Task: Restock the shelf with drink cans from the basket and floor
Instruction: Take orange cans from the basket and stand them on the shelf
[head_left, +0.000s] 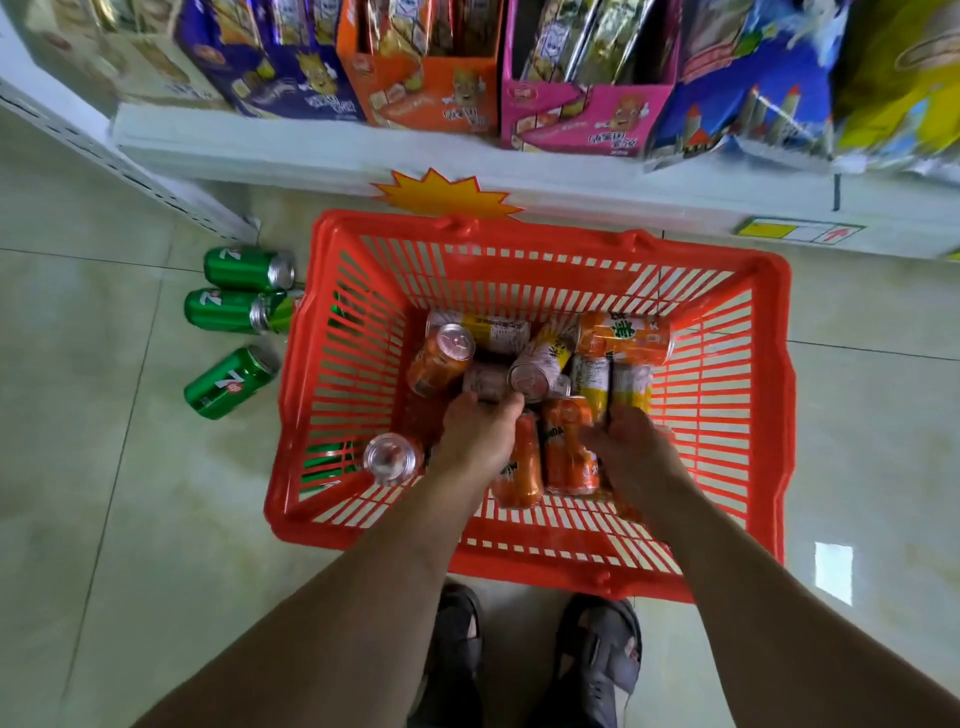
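A red plastic basket (727, 415) stands on the floor in front of the shelf (311, 150). It holds several orange and yellow-white drink cans lying in a heap. My left hand (478, 436) reaches into the basket with its fingers curled down over a pale can (485, 382). My right hand (634, 449) is blurred and lies against an orange can (566, 447); its fingers are hidden. A silver-topped can (392, 457) stands at the basket's near left. Three green cans (244, 267) (223, 310) (228, 384) lie on the floor to the left.
The shelf carries purple, orange and pink snack boxes (426, 88) and blue and yellow bags (753, 88). A yellow starburst tag (447, 195) hangs from the shelf edge. My two sandalled feet (597, 665) stand just behind the basket on pale floor tiles (104, 519).
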